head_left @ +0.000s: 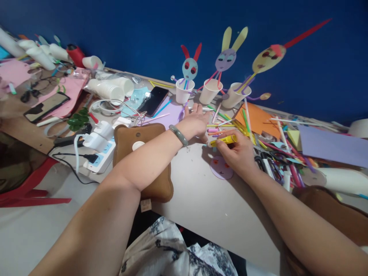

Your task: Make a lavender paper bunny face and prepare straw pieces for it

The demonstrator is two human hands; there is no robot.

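Observation:
My right hand is closed round a yellow marker-like tool, above the table. Partly under that hand lies a round purple paper face with red eyes and a small mouth. My left hand reaches over the craft sticks and pens in front of the paper cups, its fingers spread; nothing shows in its grasp. Behind it stand three white cups with paper puppets: a blue face with red ears, a purple face with yellow ears, and a yellow face.
A brown cushion-like warmer lies under my left forearm. Left of it are a power strip with plugs, cables and a black phone. Orange paper, scissors, pens and purple sheets crowd the right side.

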